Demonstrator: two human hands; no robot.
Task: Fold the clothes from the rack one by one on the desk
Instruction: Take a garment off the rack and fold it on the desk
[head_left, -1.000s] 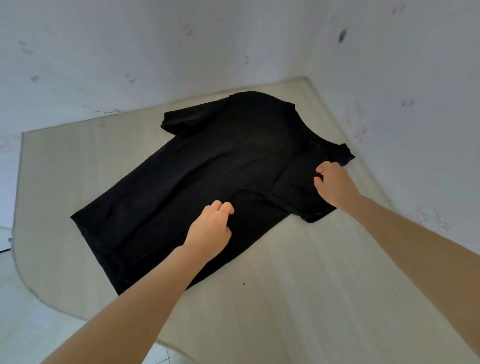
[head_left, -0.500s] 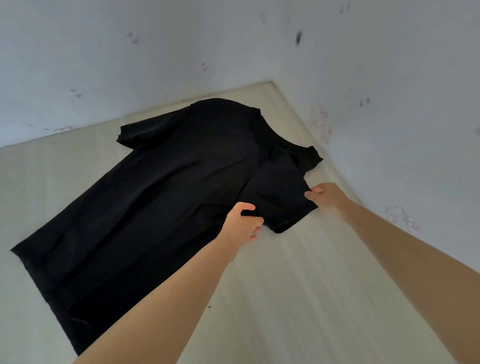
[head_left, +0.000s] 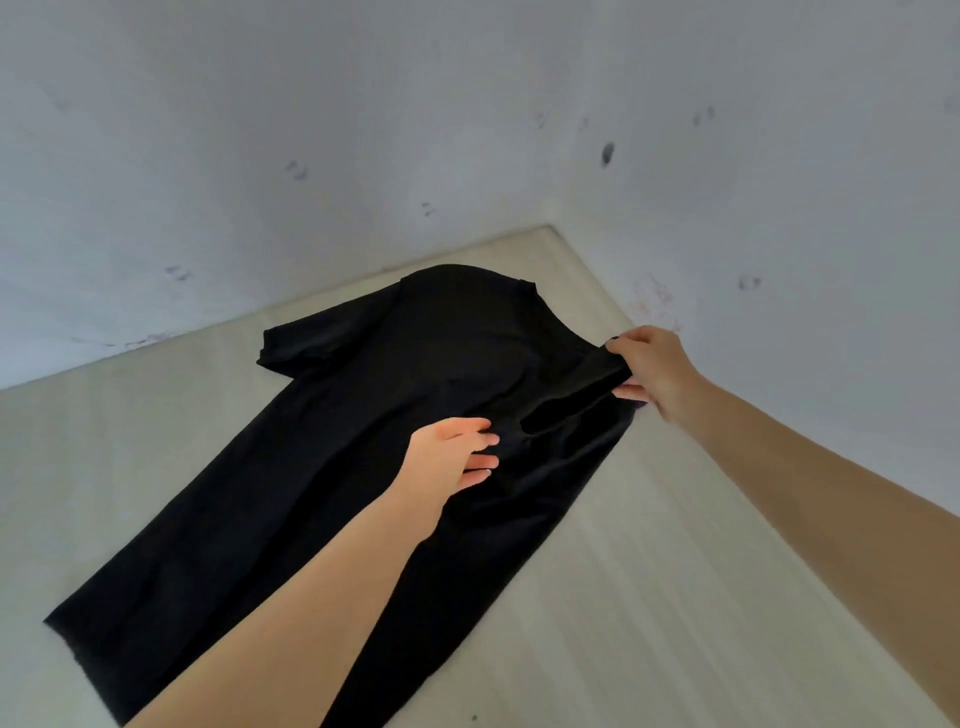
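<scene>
A black T-shirt (head_left: 332, 467) lies spread on the pale desk (head_left: 649, 597), with its collar toward the far corner and its hem toward the near left. My right hand (head_left: 652, 371) pinches the right sleeve (head_left: 582, 395) and holds it a little off the desk, turned in over the chest. Over the shirt's right side, my left hand (head_left: 452, 454) has its fingers loosely straight beside the sleeve's hem and touches the fabric. The left sleeve (head_left: 311, 345) lies flat.
Two white, scuffed walls (head_left: 779, 182) meet at the desk's far corner, close behind the collar. Bare desk surface stretches to the right of the shirt and along its left side (head_left: 104, 441).
My right hand has lifted the right sleeve and carried it inward over the shirt's body. My left hand, which gripped the sleeve hem, has let go and spread its fingers. The camera tilted up.
</scene>
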